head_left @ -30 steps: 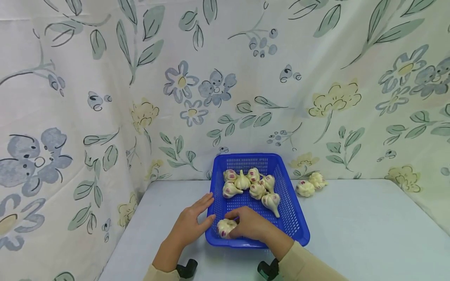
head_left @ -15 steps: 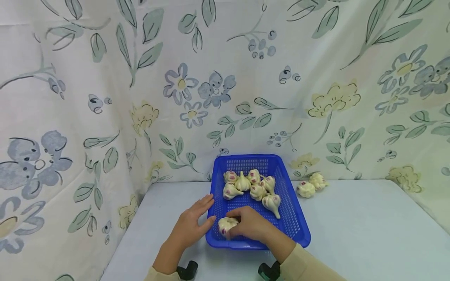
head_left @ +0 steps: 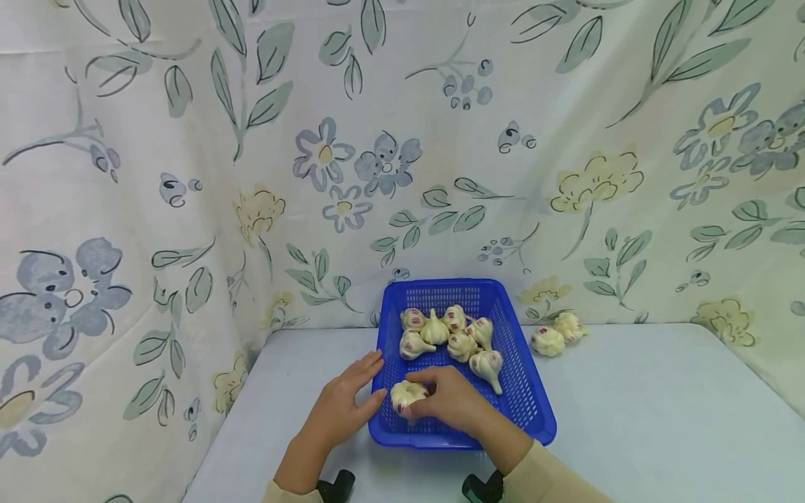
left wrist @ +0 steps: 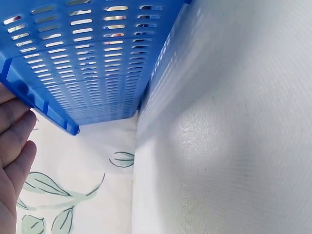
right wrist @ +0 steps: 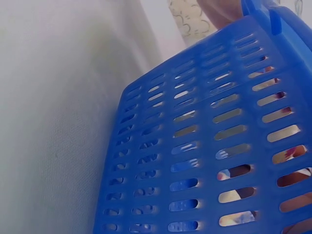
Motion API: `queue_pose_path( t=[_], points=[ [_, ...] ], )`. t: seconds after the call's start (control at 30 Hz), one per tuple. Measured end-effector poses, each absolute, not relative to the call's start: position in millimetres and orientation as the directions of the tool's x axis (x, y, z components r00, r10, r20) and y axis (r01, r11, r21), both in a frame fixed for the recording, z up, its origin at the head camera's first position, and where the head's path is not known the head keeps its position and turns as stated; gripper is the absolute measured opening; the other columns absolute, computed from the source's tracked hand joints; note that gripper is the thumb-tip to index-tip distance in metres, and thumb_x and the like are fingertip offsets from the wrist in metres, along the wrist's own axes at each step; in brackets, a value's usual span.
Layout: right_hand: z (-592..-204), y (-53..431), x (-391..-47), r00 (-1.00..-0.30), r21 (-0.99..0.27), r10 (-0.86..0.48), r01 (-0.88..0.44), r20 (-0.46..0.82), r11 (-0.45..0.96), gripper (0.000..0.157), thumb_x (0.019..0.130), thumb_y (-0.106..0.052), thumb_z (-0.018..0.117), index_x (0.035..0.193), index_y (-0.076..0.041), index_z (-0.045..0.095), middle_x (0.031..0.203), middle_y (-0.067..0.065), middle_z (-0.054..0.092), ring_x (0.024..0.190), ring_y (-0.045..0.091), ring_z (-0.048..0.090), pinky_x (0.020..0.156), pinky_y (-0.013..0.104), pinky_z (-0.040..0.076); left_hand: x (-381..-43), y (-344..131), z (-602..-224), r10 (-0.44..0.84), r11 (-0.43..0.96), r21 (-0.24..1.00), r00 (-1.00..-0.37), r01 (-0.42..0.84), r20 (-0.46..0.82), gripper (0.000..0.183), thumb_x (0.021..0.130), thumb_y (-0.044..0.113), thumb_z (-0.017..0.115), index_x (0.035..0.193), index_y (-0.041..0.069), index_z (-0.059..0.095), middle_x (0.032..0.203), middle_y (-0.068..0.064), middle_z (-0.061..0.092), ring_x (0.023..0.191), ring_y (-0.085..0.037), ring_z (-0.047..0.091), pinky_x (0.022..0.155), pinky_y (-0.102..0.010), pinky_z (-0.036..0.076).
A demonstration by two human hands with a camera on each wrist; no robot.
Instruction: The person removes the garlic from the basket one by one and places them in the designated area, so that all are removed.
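A blue perforated plastic basket [head_left: 534, 391] stands on the white table. My right hand [head_left: 454, 404] reaches in over its near side and grips a garlic bulb [head_left: 407, 397], thumb and fingers around it, at the near left corner. Several more garlic bulbs [head_left: 434, 327] lie grouped toward the basket's far end. At the left rim, my left hand [head_left: 344, 397] touches the basket with its fingers extended. In the left wrist view, fingers [left wrist: 14, 129] lie along the outside of the rim. The right wrist view mostly shows the slotted basket wall [right wrist: 195, 141], hiding most of the grip.
Two garlic bulbs [head_left: 548, 341] lie on the table [head_left: 654, 405] outside the basket, behind its right side. A floral cloth [head_left: 440, 140] hangs along the back and left of the table.
My right hand has moved the gripped garlic bulb slightly away from the basket's near edge. The left hand stays at the left rim. The head view has tilted up slightly.
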State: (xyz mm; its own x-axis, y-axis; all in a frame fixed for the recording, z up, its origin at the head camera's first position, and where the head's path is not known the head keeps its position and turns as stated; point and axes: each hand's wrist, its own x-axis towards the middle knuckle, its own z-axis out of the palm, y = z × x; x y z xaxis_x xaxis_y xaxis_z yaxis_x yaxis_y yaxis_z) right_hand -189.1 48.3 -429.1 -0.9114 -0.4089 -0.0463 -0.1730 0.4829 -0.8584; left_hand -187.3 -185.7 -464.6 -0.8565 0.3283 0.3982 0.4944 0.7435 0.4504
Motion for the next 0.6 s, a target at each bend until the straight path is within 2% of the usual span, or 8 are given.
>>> queue_pose_path(
  t=[0.17,0.37,0.6],
  points=[
    [-426.2,49.4,-187.6,-0.920,-0.873,-0.391,-0.184,-0.008,0.452,0.060,0.077,-0.033,0.083,0.128,-0.008,0.066,0.129,0.009,0.065,0.105,0.023,0.063,0.088,0.044,0.057,-188.1,-186.0,-466.1,0.325,0.746,0.453,-0.861,0.487,0.390,0.053,0.094,0.038,0.063,0.142,0.018,0.055,0.152,0.008,0.045,0.139,-0.020,0.046,0.111,-0.048,0.043],
    [-425.7,50.6,-186.9,-0.930,-0.901,-0.366,-0.172,0.016,0.398,0.059,0.078,-0.035,0.082,0.130,-0.012,0.065,0.133,0.009,0.063,0.115,0.031,0.061,0.093,0.049,0.055,-187.5,-185.6,-466.0,0.319,0.752,0.451,-0.865,0.480,0.387,0.053,0.093,0.038,0.063,0.142,0.018,0.055,0.152,0.008,0.045,0.139,-0.020,0.046,0.110,-0.048,0.043],
    [-427.9,52.4,-188.5,-0.937,-0.933,-0.349,-0.146,0.023,0.329,0.056,0.078,-0.036,0.082,0.129,-0.019,0.066,0.135,0.005,0.061,0.122,0.031,0.058,0.096,0.048,0.054,-186.7,-184.9,-464.7,0.328,0.739,0.453,-0.853,0.499,0.406,0.054,0.093,0.037,0.064,0.141,0.015,0.055,0.152,0.006,0.046,0.138,-0.022,0.047,0.109,-0.050,0.044]
  ],
)
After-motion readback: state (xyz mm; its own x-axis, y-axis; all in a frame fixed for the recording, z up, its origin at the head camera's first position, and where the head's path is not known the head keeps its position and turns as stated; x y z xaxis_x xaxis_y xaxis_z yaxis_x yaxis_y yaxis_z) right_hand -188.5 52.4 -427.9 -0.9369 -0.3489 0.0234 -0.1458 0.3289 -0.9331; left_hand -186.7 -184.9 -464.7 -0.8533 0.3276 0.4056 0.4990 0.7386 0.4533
